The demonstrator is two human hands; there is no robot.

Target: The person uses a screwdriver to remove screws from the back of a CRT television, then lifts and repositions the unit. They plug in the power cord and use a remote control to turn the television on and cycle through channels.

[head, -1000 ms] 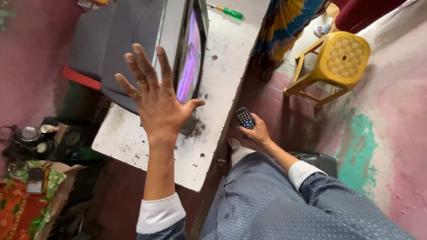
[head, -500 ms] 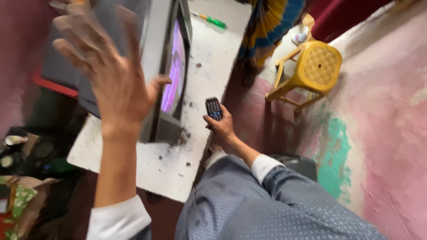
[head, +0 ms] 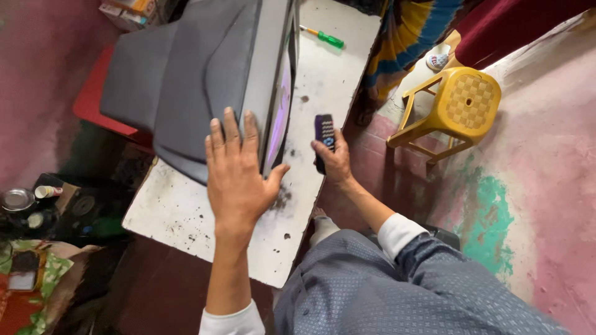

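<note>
A grey box-shaped television stands on a stained white table, its lit screen facing right. My left hand is spread flat with the fingers apart, resting on or just over the television's near top corner, and holds nothing. My right hand grips a dark remote control with its front end toward the screen, close to the table's right edge.
A green-handled screwdriver lies at the table's far end. A yellow plastic stool stands on the pink floor to the right, beside a person in striped cloth. Clutter, tins and a cardboard box crowd the left side.
My left hand has come down from in front of the camera onto the television's corner. My right hand keeps the remote, now nearer the screen. The view has shifted.
</note>
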